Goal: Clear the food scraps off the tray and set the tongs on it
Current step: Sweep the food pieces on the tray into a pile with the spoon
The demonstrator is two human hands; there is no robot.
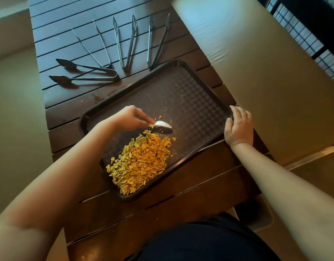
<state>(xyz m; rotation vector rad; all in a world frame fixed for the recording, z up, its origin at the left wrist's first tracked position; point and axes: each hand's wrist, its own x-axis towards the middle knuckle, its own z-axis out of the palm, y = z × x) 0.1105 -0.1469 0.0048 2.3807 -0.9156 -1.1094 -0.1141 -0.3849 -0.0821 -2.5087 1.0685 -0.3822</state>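
Fingers [141,114] of the left hand [131,117], curled around the handle of a white scraper [162,125], hold its blade low over the tray [190,87], just beyond the far edge of the scraps [141,161]. The right hand [238,127] grips the tray's right rim, fingers hooked over the edge and thumb lying along it. The scraps, yellow-orange chip fragments, form one heap in the tray's near left part, reaching its near rim; only fine crumbs dot the far half. The dark, checker-patterned tray lies askew on the slatted brown surface [68,34]. Beyond the tray's far rim, four tongs fan out on the surface, all clear of the tray: scalloped tongs [83,72] at left, thin wire tongs [94,46], slotted tongs [125,44], and dark tongs [157,42] at right, whose hinge end lies just beside the rim.
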